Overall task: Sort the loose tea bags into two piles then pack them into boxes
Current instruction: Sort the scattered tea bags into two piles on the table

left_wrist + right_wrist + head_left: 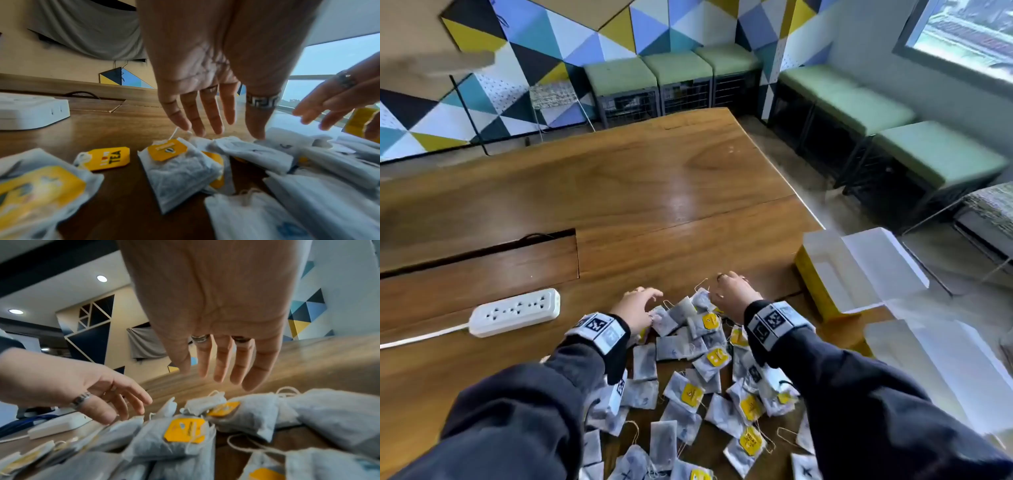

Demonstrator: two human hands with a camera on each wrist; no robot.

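Several loose tea bags [690,373] lie scattered on the wooden table [619,192] in front of me; some carry yellow tags, some have blue marks. My left hand [637,306] hovers over the pile's far left edge, fingers spread and straight, fingertips [257,131] just touching a bag [252,151]. My right hand [732,291] hangs over the pile's far right edge, fingers [224,368] extended downward, holding nothing. An open yellow box [839,277] with white flaps stands at the right table edge. A tagged tea bag [174,434] lies below the right palm.
A white power strip [515,311] with its cord lies left of the pile. A slot in the table [479,251] runs at the left. A second white box flap [935,370] shows at the near right. Green benches [893,113] line the walls beyond.
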